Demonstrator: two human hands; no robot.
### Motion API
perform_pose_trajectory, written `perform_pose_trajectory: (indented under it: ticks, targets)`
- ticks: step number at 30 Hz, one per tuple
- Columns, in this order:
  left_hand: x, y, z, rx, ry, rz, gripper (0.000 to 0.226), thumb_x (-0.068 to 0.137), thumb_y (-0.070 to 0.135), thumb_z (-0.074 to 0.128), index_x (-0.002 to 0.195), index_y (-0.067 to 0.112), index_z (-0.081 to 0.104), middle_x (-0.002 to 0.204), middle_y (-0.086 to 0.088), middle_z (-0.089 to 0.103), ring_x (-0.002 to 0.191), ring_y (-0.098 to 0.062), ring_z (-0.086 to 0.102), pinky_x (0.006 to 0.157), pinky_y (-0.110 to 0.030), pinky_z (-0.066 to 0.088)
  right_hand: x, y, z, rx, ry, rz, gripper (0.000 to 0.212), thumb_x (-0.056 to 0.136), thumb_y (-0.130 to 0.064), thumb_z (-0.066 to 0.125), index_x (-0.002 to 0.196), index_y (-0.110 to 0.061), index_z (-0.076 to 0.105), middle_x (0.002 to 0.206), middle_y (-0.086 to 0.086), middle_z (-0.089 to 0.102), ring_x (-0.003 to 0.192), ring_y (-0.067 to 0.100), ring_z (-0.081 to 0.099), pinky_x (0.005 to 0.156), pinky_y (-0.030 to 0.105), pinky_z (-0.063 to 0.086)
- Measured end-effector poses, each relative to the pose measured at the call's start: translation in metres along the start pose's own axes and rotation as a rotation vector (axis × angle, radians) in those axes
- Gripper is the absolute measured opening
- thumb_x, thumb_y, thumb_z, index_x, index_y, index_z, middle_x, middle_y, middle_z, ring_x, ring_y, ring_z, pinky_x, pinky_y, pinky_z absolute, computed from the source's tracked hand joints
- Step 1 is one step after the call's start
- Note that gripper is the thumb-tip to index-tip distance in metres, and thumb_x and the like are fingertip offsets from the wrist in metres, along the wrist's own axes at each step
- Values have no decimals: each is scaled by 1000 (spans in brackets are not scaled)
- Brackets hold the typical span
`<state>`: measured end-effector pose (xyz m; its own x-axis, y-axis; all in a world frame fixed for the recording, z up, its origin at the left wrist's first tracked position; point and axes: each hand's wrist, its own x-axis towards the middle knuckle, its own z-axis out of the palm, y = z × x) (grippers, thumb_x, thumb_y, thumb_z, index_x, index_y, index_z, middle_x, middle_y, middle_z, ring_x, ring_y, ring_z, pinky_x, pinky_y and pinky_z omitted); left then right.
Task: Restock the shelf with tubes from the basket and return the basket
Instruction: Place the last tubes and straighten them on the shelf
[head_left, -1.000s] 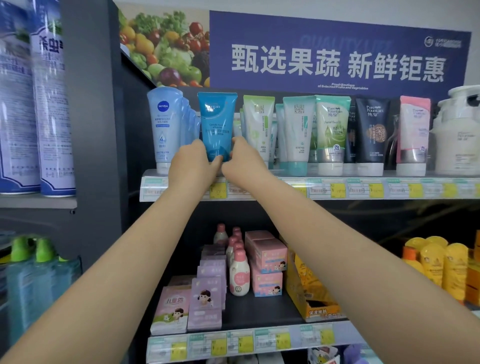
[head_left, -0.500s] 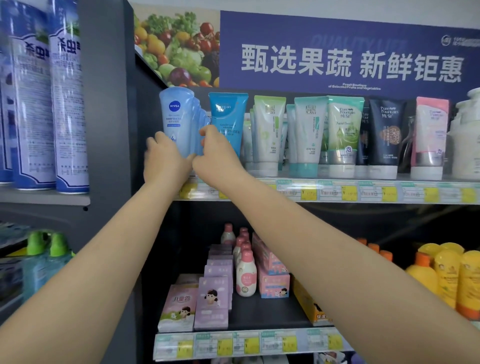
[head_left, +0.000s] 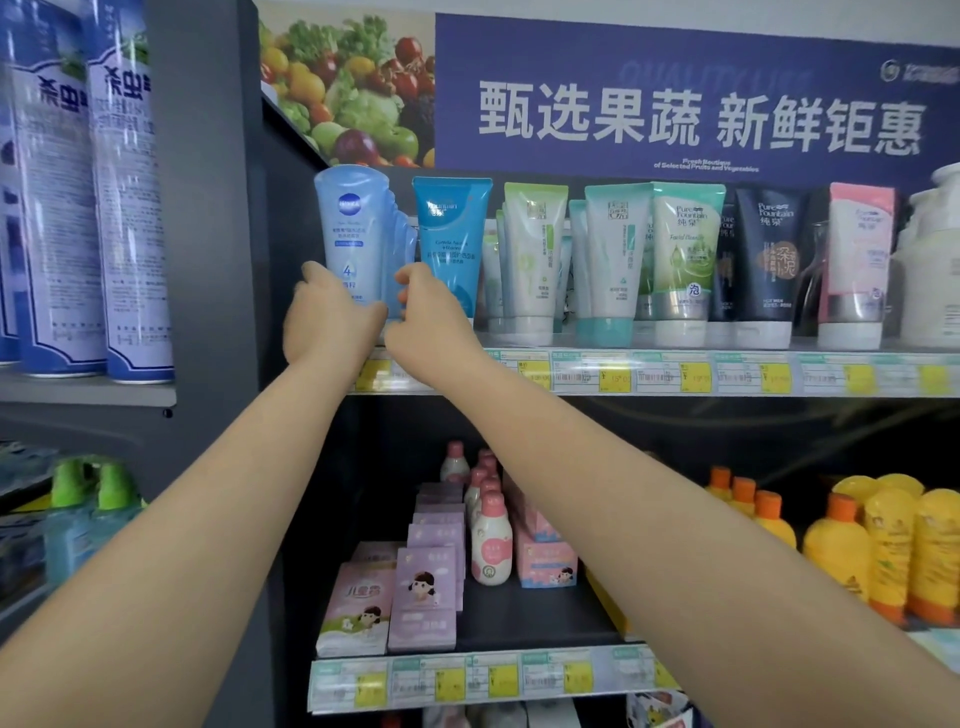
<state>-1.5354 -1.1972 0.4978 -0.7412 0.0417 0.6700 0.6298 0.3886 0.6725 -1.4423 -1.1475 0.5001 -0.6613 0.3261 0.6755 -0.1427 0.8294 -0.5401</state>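
A row of pale blue tubes (head_left: 352, 228) stands cap-down at the left end of the top shelf (head_left: 675, 374). My left hand (head_left: 327, 322) grips the lower left side of the front pale blue tube. My right hand (head_left: 428, 317) pinches the right side of the same row, its fingers curled against the tubes behind the front one. A teal tube (head_left: 453, 234) stands just right of my right hand, untouched. The tube caps are hidden behind both hands. No basket is in view.
More tubes, green (head_left: 535, 254), white-teal (head_left: 613, 254), black (head_left: 763, 254) and pink (head_left: 857, 254), fill the top shelf to the right. A dark upright panel (head_left: 208, 208) borders the shelf on the left. Boxes and small bottles (head_left: 491, 540) sit on the shelf below.
Both hands have left the teal tube and shifted left to the row of pale blue tubes, which they now hold from either side.
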Motion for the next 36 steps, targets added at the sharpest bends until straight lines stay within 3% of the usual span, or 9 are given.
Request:
perform_pose_trajectory:
  ticks: [7,12,15,18,21,26,36]
  targets:
    - [1,-1,-1,0,-9,0,56,76,29,68,116,3,39,112,-18,52,96,-34,57,62,-37,43,-5,-4,-10,84,-11,18,49,84,2,51,130,-5,37,115,9,46,107,23,48,90,31,44]
    - [-4,4,-7,5,-9,-3,58,78,28,68,120,2,38,119,-18,45,104,-34,53,71,-38,42,-14,2,-38,-89,104,-70,46,84,1,49,129,-7,40,122,10,50,109,23,51,93,37,45]
    - [-17,10,-11,136,151,185,56,79,25,65,122,1,39,124,-19,42,111,-36,44,88,-42,39,-19,12,-60,-235,183,-76,37,85,0,49,121,-8,44,114,7,53,102,21,52,86,36,47]
    - [-33,25,-8,141,168,380,47,83,24,59,122,3,43,121,-17,47,109,-34,45,89,-43,38,-20,26,-82,-369,302,-31,30,86,-4,50,115,-8,42,103,8,53,92,24,53,70,35,42]
    - [-39,46,3,82,29,330,46,86,31,59,119,4,41,118,-15,49,104,-33,50,77,-39,40,-19,41,-93,-466,337,41,38,88,-9,50,123,-6,36,113,12,53,94,28,51,69,30,32]
    - [-33,60,22,133,-107,198,61,83,41,62,122,1,37,121,-18,48,108,-36,52,75,-38,40,-18,53,-96,-562,273,111,52,90,-23,55,130,-3,29,121,14,52,107,32,53,73,31,36]
    - [-16,57,38,143,-188,84,58,76,47,67,112,4,51,107,-14,60,96,-31,59,65,-31,41,-4,53,-88,-460,173,242,70,84,-39,64,132,-5,27,122,11,54,108,29,55,71,33,41]
